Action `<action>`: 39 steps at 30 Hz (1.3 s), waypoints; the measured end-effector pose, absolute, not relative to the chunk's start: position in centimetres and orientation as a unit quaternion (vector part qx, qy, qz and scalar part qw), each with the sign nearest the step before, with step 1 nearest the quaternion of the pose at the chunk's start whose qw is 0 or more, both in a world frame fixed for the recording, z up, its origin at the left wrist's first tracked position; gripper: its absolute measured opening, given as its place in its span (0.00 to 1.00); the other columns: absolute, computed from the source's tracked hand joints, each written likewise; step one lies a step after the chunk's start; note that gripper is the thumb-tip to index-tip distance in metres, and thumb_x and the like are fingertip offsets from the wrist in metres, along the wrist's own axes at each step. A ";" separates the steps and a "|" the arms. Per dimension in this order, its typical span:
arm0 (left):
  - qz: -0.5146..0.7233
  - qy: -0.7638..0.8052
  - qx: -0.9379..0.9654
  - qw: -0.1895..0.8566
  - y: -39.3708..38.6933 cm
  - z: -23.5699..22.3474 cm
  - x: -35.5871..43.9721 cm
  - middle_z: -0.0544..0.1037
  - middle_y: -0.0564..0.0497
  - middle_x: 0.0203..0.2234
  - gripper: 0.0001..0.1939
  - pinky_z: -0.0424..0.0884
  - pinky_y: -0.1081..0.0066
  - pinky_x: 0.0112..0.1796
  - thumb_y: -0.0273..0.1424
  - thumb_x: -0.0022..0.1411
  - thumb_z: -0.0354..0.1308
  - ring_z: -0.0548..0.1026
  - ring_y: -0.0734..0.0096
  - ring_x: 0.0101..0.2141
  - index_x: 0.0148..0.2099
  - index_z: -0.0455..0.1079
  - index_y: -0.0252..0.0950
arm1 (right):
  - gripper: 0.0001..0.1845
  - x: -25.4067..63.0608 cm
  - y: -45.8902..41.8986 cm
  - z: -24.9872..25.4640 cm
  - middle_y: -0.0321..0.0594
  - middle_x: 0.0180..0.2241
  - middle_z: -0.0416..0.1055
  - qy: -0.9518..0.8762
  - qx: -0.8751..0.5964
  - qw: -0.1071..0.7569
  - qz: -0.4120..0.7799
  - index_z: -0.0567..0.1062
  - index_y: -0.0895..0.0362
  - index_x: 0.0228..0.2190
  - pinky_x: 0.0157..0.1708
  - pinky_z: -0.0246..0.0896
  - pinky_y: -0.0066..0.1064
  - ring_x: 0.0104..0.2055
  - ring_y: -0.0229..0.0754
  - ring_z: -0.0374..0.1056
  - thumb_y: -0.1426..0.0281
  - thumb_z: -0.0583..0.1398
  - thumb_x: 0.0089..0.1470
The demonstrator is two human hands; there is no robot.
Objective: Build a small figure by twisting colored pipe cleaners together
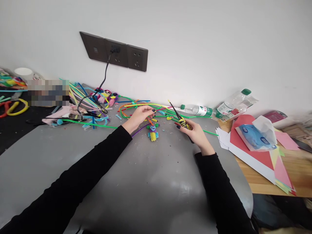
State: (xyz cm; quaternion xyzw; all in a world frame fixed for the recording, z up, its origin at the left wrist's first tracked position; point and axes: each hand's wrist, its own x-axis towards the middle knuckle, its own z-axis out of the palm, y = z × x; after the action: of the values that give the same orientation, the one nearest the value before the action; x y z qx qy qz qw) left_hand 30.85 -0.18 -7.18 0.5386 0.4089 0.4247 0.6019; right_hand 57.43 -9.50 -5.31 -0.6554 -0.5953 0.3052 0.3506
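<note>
My left hand (141,117) is closed in a pinch above the mat; what its fingertips hold, if anything, is too small to make out. In my right hand (193,133) is a slim black-and-yellow hand tool (181,121), its long narrow end pointing up and left. Its exact kind is unclear. Between the hands, nearer to me, lies a small pipe-cleaner figure (152,134) in yellow, blue and purple. Long green, yellow and orange pipe cleaners (137,104) are strewn behind both hands.
A grey mat (146,182) covers the table against the wall. Pipe-cleaner dolls (106,95) and a black cable (106,70) are at back left, with scissors (18,107) further left. Plastic bottles (198,110), coloured paper (251,133) and a tissue pack (255,136) lie right.
</note>
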 end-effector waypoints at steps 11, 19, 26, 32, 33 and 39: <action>0.453 0.446 0.522 0.569 -0.2 -7.3 31.0 0.78 0.50 0.28 0.08 0.69 0.70 0.31 0.31 0.51 0.64 0.76 0.68 0.30 0.27 0.66 0.38 | 0.30 61.1 -9.5 -5.1 0.45 0.48 0.80 -0.619 -0.709 0.281 0.186 0.79 0.56 0.52 0.51 0.66 0.44 0.50 0.56 0.74 0.56 0.63 0.49; 0.426 0.439 0.607 0.507 -0.1 -7.9 31.2 0.80 0.48 0.33 0.05 0.72 0.66 0.35 0.32 0.53 0.61 0.76 0.64 0.33 0.31 0.68 0.38 | 0.32 61.7 -9.7 -5.8 0.49 0.49 0.78 -0.673 -0.719 0.173 0.000 0.77 0.56 0.54 0.48 0.66 0.46 0.47 0.58 0.74 0.61 0.63 0.46; 0.386 0.370 0.738 0.413 -0.9 -8.0 31.4 0.79 0.43 0.51 0.02 0.74 0.65 0.39 0.30 0.56 0.58 0.78 0.59 0.45 0.32 0.68 0.37 | 0.30 61.2 -9.7 -5.8 0.48 0.49 0.77 -0.708 -0.674 0.211 0.025 0.76 0.54 0.53 0.49 0.65 0.45 0.49 0.57 0.73 0.59 0.64 0.48; 0.376 0.362 0.751 0.404 -1.2 -7.7 31.6 0.79 0.44 0.53 0.01 0.74 0.63 0.43 0.28 0.56 0.61 0.78 0.60 0.44 0.31 0.72 0.38 | 0.32 61.6 -9.6 -6.1 0.48 0.49 0.76 -0.713 -0.661 0.234 0.008 0.74 0.53 0.57 0.51 0.62 0.45 0.50 0.57 0.71 0.60 0.63 0.49; 0.387 0.372 0.733 0.416 -1.0 -7.8 31.6 0.80 0.44 0.50 0.01 0.74 0.64 0.43 0.29 0.57 0.61 0.79 0.60 0.44 0.32 0.73 0.38 | 0.33 62.0 -9.5 -6.3 0.49 0.48 0.76 -0.708 -0.668 0.226 -0.019 0.74 0.53 0.56 0.52 0.60 0.46 0.51 0.59 0.70 0.60 0.63 0.48; 0.427 0.395 0.630 0.515 0.0 -8.2 31.2 0.82 0.46 0.35 0.14 0.74 0.64 0.41 0.41 0.55 0.70 0.78 0.62 0.37 0.36 0.76 0.35 | 0.30 65.9 -9.4 -7.3 0.47 0.47 0.74 -0.676 -0.704 0.199 -0.096 0.75 0.53 0.54 0.57 0.53 0.50 0.53 0.59 0.68 0.60 0.63 0.48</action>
State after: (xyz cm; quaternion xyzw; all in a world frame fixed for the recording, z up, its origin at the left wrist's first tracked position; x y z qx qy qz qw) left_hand 31.16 -0.03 -8.20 0.6295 0.3955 0.4267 0.5150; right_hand 65.88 -9.45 -7.33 -0.7035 -0.6755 -0.0955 0.1989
